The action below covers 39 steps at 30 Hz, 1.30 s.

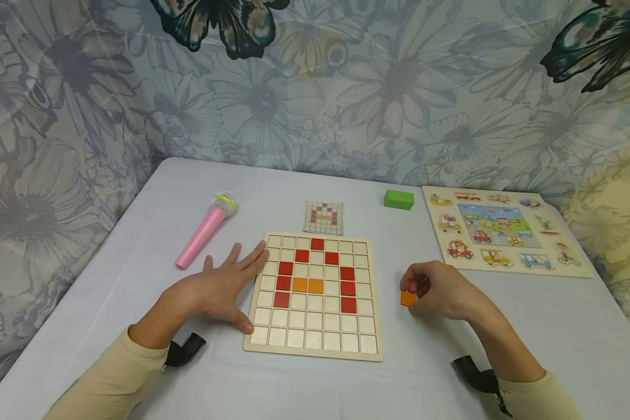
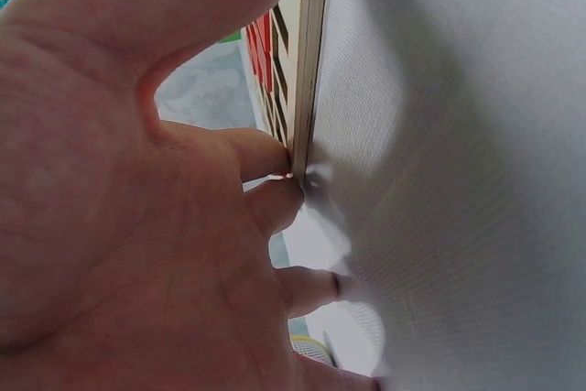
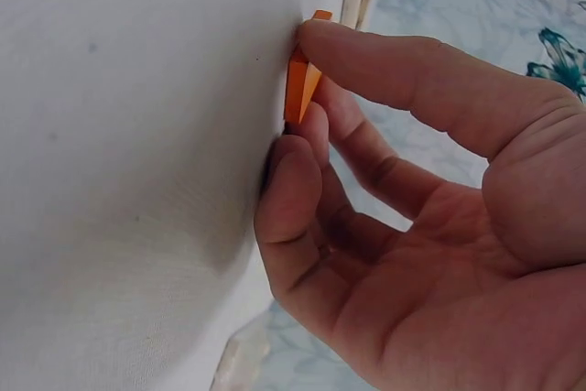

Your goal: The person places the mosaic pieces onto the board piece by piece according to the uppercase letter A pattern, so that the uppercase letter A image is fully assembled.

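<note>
A wooden grid board (image 1: pixel 315 354) lies flat on the white table. Several red tiles (image 1: pixel 348 289) form an arch in its cells, and two orange tiles (image 1: pixel 300 284) sit side by side inside it. Against the board's left edge rests my left hand (image 1: pixel 221 289), fingers spread, thumb near the lower corner. To the right of the board, my right hand (image 1: pixel 443 290) pinches a loose orange tile (image 3: pixel 300 89) between thumb and fingers, close to the tabletop. Just behind the board is a small pattern card (image 1: pixel 323 218) with a similar red and orange design.
A pink toy microphone (image 1: pixel 202 238) lies left of the board. Behind and to the right stand a green block (image 1: pixel 398 199) and a vehicle picture puzzle board (image 1: pixel 572 265). Floral fabric (image 1: pixel 315 116) hangs behind the white table (image 1: pixel 273 391).
</note>
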Motion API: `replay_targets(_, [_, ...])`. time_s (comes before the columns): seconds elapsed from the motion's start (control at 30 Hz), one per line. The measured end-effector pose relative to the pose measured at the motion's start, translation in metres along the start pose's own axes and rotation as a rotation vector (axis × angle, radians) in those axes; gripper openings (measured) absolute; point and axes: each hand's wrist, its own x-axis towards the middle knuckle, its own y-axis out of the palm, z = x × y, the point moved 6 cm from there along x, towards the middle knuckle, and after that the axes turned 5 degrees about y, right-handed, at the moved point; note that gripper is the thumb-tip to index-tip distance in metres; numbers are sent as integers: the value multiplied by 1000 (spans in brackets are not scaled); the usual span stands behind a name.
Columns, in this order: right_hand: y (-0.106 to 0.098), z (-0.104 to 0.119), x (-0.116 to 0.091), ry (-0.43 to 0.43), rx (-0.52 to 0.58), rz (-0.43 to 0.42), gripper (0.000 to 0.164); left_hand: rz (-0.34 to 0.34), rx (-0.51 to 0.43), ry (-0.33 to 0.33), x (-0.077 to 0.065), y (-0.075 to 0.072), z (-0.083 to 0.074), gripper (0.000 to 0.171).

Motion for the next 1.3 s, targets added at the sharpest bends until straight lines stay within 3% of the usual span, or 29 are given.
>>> replay_targets(0.97, [0,5,0,-20,-19,-23,28,1,-12,0,0,1,0,140])
replay_targets(1.3, [-4,4,1,-72,-4,-79,28,3,-9,-6,1,1,2,140])
